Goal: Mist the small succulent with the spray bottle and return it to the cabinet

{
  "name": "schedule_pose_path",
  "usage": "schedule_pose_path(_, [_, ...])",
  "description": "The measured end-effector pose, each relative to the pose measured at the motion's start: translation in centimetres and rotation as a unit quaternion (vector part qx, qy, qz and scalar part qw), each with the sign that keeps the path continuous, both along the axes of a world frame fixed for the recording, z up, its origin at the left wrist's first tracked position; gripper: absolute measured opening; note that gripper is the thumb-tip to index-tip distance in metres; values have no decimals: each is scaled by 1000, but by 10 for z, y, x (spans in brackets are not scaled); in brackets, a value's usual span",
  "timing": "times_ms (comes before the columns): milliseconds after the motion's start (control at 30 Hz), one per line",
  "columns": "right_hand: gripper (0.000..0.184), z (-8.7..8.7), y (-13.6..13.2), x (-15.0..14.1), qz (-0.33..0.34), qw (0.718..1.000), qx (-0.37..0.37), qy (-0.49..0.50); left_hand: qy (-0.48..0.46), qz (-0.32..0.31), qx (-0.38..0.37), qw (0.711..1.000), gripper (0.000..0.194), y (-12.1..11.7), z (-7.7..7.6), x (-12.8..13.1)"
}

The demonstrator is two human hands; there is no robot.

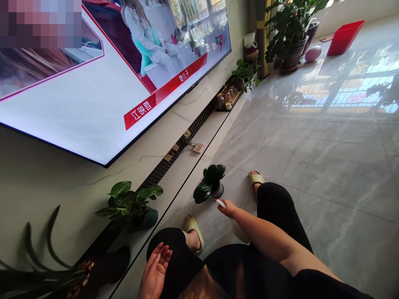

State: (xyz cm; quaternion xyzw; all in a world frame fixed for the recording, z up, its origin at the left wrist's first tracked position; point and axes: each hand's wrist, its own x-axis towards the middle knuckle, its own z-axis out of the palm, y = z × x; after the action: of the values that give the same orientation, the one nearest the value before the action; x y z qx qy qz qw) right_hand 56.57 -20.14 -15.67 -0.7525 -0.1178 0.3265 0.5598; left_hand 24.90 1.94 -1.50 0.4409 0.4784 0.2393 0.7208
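On the far left, a spiky plant (40,265) fills the near corner below the television (93,83). Right of it, a leafy plant in a dark pot (132,205) stands on the low ledge (187,162) along the wall. The person's left hand (155,270) hovers open beside the left knee, fingers (163,253) spread apart and holding nothing. Further right, a small potted plant (210,185) sits on the floor (327,166) between two slippered feet. The right hand (229,207) reaches toward it, fingers closed on a small white object with a red tip (220,202), which lies just beside the pot's base. Far right, a red bin (344,37) stands by larger plants (289,29).
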Motion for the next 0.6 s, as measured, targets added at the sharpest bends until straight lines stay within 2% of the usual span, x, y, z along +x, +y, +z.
schedule_pose_path(167, [26, -5, -1, 10, -17, 998, -56, -17, -6, 1, 1, 1000, 43, -1, 1, 0])
schedule_pose_path(333, [18, -12, -2, 16, -39, 995, -84, -35, -3, -3, -1, 1000, 43, -2, 2, -1])
schedule_pose_path(600, [17, 4, -5, 17, -18, 989, -136, -59, -9, 7, -9, 1000, 38, -8, 10, 4])
